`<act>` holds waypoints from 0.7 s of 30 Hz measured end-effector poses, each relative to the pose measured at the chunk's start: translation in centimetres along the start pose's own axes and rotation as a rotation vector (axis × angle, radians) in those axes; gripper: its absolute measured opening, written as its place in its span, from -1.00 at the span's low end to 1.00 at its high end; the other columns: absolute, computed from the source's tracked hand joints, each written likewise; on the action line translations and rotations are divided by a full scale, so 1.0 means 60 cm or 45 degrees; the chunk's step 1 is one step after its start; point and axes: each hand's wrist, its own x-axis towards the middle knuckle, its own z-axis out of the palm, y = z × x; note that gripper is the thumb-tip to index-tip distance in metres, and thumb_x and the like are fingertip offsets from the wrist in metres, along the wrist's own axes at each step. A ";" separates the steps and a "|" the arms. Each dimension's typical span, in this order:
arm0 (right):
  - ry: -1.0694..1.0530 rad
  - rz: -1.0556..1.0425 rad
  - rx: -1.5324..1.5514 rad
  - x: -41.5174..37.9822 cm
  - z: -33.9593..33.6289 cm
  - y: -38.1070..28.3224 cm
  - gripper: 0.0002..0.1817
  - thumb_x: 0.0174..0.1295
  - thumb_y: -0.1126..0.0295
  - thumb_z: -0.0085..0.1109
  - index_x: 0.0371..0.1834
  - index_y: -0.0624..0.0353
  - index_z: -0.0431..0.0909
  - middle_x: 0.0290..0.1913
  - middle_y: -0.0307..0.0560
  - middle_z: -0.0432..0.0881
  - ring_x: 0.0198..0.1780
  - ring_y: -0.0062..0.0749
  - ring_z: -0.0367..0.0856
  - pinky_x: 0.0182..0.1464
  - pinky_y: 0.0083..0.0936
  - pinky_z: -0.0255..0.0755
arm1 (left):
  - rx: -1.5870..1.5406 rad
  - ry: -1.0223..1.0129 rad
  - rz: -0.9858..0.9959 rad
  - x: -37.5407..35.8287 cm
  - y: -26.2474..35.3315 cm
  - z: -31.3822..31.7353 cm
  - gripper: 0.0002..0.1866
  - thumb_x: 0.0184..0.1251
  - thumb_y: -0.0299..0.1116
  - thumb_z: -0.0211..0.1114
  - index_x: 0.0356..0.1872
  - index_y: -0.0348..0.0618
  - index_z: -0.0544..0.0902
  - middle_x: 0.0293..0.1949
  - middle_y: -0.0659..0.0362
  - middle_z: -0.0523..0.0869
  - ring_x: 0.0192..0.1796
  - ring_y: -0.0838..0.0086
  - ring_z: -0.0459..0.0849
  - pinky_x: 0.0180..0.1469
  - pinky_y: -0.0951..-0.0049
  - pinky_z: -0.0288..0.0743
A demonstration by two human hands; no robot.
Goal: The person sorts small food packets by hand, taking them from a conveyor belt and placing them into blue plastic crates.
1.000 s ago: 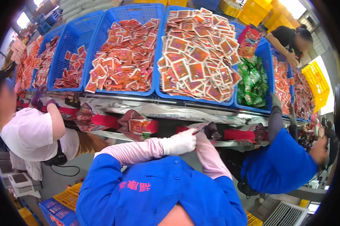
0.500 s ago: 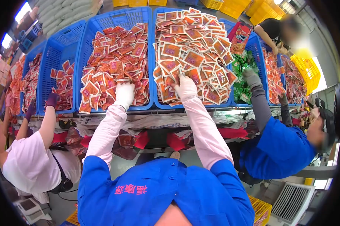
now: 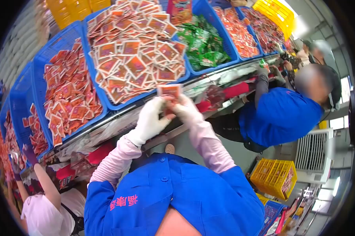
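Observation:
In front of my chest, just off the near edge of the bins, both hands meet at an orange packet (image 3: 169, 91) with a pale border. My left hand (image 3: 149, 121), in a white glove, pinches its lower left part, thumb pointing right. My right hand (image 3: 184, 109), also gloved in white, grips the lower right part. Whether more packets lie behind it is hidden by the fingers. Beyond my hands stands a blue bin (image 3: 91, 65) heaped with similar pale-bordered packets (image 3: 136, 53). To its left, another blue bin (image 3: 39, 59) holds redder packets (image 3: 69, 90).
Right of the heaped bin, a blue bin (image 3: 233, 49) holds green packets (image 3: 205, 41). A metal rail (image 3: 118, 113) runs along the bins. Co-workers stand close on both sides: a blue shirt (image 3: 279, 116) right, a white shirt (image 3: 53, 212) left. A yellow crate (image 3: 274, 177) sits behind on the right.
Both hands have left the two bins and come together nearer my body, now with a packet between them. The view has turned right. The right co-worker's hand has left the green packets.

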 end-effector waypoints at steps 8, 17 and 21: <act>0.452 -0.149 -0.998 -0.073 -0.253 -0.058 -0.59 0.31 0.58 0.14 0.22 0.05 0.59 -0.14 -0.16 0.75 -0.22 -0.44 0.69 -0.20 -0.54 0.54 | 0.868 -0.511 0.497 0.082 0.024 0.238 -0.71 0.06 -0.29 0.39 -0.17 -0.12 0.71 -0.11 0.11 0.74 0.04 0.27 0.67 0.21 0.19 0.40; -0.692 0.408 -2.091 -0.008 -0.141 0.107 -0.72 0.33 0.22 0.17 -0.01 0.04 0.74 -0.20 0.06 0.78 -0.20 -0.05 0.76 -0.11 -0.22 0.63 | 1.046 -0.583 0.720 -0.082 0.015 0.162 -0.90 -0.03 -0.31 0.26 -0.63 0.06 0.71 -0.54 0.25 0.69 -0.33 0.41 0.68 0.18 0.29 0.39; -0.795 0.530 -1.833 0.020 -0.035 0.066 -0.74 0.31 0.22 0.20 -0.05 0.07 0.74 -0.25 0.04 0.78 -0.23 -0.11 0.78 -0.14 -0.26 0.64 | 0.868 -0.385 0.361 -0.092 -0.001 0.026 -0.91 0.00 -0.26 0.33 -0.54 0.01 0.70 -0.43 0.25 0.72 -0.25 0.33 0.69 0.16 0.20 0.41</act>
